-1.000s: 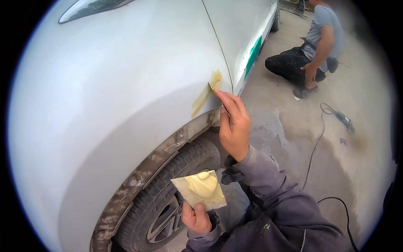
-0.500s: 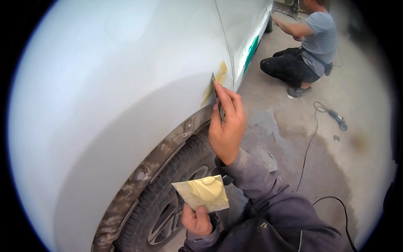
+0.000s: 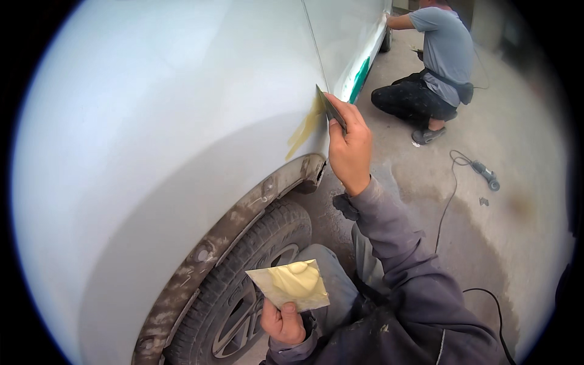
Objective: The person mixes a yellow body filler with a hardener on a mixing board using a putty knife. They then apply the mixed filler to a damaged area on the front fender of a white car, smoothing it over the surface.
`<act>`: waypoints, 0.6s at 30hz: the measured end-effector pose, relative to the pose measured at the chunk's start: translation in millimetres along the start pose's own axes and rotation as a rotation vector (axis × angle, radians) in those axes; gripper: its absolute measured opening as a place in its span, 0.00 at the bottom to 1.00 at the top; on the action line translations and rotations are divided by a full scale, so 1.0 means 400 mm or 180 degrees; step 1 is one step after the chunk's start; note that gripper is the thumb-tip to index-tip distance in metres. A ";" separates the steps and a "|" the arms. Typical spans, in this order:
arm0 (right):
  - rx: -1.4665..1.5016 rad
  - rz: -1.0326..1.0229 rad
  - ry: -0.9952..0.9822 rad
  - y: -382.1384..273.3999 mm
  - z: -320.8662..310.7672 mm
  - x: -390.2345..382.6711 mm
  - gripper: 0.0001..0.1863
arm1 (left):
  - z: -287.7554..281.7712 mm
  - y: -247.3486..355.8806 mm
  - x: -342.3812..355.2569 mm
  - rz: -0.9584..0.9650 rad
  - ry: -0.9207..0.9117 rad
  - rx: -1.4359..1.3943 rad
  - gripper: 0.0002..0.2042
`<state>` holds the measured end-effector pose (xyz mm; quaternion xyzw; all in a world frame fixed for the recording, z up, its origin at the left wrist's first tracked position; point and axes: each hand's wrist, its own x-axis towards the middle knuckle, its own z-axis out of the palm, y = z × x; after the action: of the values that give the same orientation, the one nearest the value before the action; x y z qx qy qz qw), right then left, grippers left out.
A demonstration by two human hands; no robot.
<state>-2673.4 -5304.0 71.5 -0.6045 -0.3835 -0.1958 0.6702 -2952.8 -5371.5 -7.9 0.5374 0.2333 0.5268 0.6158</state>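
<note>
Between the fingers and thumb of my right hand [image 3: 351,143] is a thin dark putty spreader [image 3: 330,109], its edge against the light car body panel [image 3: 201,79]. A yellowish smear of body filler [image 3: 304,131] lies on the panel just left of the spreader, above the wheel arch. My left hand [image 3: 284,321] grips the lower edge of a flat, light mixing plate [image 3: 274,291], thumb on top. A thick mound of pale yellow filler [image 3: 298,278] covers much of the plate. The plate is held in front of the wheel.
Below the bare, scuffed wheel arch edge [image 3: 204,253] stands the tyre [image 3: 243,261]. At the far right a person [image 3: 447,55] squats beside the car, near a green patch [image 3: 360,79]. A corded power tool [image 3: 486,175] lies on the concrete floor; its cable runs toward me.
My right hand has moved right and slightly up with the spreader, which is now tilted differently; more of the filler smear shows. The other person has shifted posture. My left hand stays nearly still.
</note>
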 end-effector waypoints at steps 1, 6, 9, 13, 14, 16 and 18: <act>0.0048 -0.0015 0.0067 -0.007 0.027 -0.016 0.22 | 0.000 0.006 -0.001 -0.0030 0.0103 -0.0029 0.23; 0.0097 0.0165 0.0142 -0.127 0.066 -0.151 0.29 | -0.010 0.003 -0.005 -0.0032 0.0151 -0.0002 0.23; 0.0149 -0.0018 -0.0258 -0.180 0.026 -0.196 0.30 | -0.008 -0.005 0.005 0.0099 0.0117 0.0063 0.26; 0.0524 0.0178 -0.0296 -0.115 -0.051 -0.138 0.24 | 0.000 0.003 0.012 0.0109 0.0096 0.0047 0.28; 0.0493 0.0301 -0.0282 -0.072 -0.064 -0.103 0.23 | 0.003 0.003 0.013 0.0111 0.0100 0.0062 0.28; 0.0362 0.0198 -0.0258 -0.005 -0.060 -0.032 0.22 | 0.003 -0.002 0.014 0.0127 0.0086 0.0078 0.27; 0.0180 -0.0202 -0.0291 0.031 -0.045 0.008 0.22 | 0.014 0.014 0.011 0.0053 0.0156 0.0047 0.25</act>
<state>-2657.3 -5318.4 66.2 -0.5812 -0.4379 -0.1782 0.6623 -2948.9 -5370.7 0.1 0.5308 0.2478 0.5432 0.6015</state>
